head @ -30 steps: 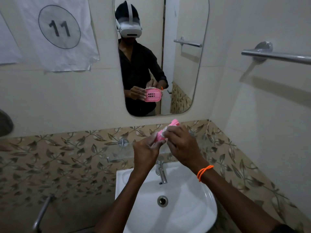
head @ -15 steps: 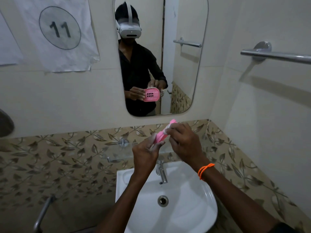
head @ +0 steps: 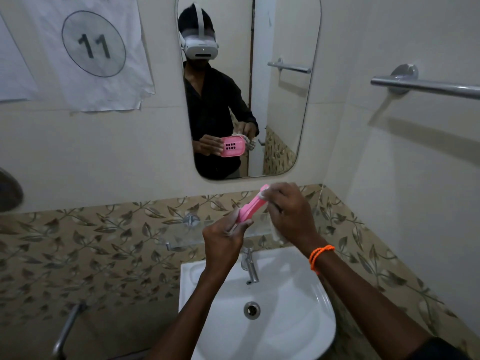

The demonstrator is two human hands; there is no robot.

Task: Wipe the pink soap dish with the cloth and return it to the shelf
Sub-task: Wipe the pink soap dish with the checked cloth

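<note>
My left hand [head: 225, 236] grips the near end of the pink soap dish [head: 251, 209], which I hold edge-on above the sink. My right hand [head: 291, 214] holds a whitish cloth [head: 275, 233] and presses it against the far end of the dish; most of the cloth is hidden behind my fingers, a bit hangs below the palm. The mirror [head: 285, 100] shows the dish's slotted underside and the cloth at its top right corner. The glass shelf [head: 187, 236] runs along the wall just behind and below my hands.
A white sink [head: 306, 307] with a chrome tap [head: 250, 266] lies under my hands. A towel rail [head: 428, 87] is on the right wall. Paper sheets hang on the wall at upper left. A metal pipe [head: 66, 331] stands at lower left.
My right hand with the cloth has slid up along the dish toward its far end. The left hand keeps its hold and the dish has tilted slightly.
</note>
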